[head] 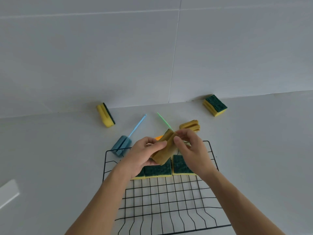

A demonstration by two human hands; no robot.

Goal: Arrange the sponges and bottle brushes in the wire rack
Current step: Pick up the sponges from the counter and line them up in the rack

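Observation:
A black wire rack [169,197] lies on the white counter in front of me. Two yellow sponges with green scouring tops [158,169] [182,165] sit side by side at its far end. Above them both hands hold a tan sponge [165,150]: my left hand [144,153] grips its lower left side, my right hand [189,146] pinches its upper right edge. A blue bottle brush [122,145] rests against the rack's far left corner. Behind the hands, a green brush handle [164,121] pokes out; its head is hidden.
Another tan sponge [190,125] lies just beyond the rack. One yellow-green sponge [106,115] stands at the wall on the left, another [215,105] at the wall on the right. Something orange [158,137] peeks out behind my left hand. A white object [8,192] sits far left.

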